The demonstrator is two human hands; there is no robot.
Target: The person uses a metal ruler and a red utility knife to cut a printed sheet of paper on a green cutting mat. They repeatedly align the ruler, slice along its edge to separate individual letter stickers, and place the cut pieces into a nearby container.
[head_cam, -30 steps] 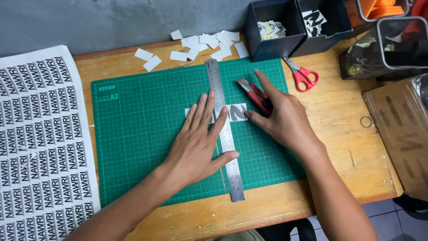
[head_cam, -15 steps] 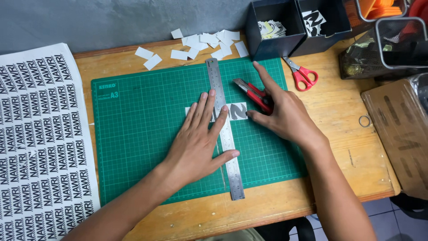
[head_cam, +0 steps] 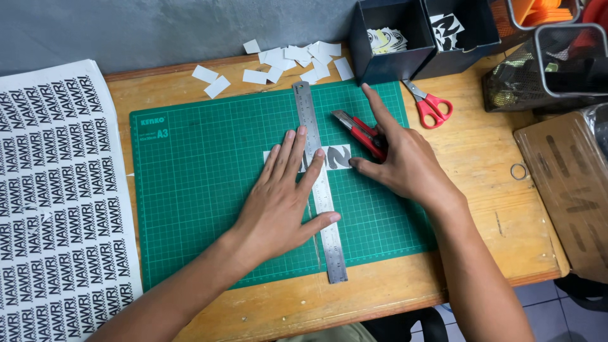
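left hand (head_cam: 278,206): flat, fingers spread, pressing ruler (head_cam: 320,183) and strip (head_cam: 335,157) onto mat (head_cam: 202,190) | right hand (head_cam: 402,161): fingers curled around red cutter (head_cam: 361,132), forefinger straight, just right of ruler, thumb at strip's right end | scissors (head_cam: 432,105) far right | paper bits (head_cam: 285,62) far side

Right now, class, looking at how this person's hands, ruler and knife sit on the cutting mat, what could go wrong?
1. The left hand presses the steel ruler with fingertips on it near its cutting edge; a slipping blade might nick them.
2. The right hand holds the red utility knife with its tip pointing toward the ruler; a slip could send it across.
3. The small printed strip is pinned only by the ruler, so it might shift and cut crooked.
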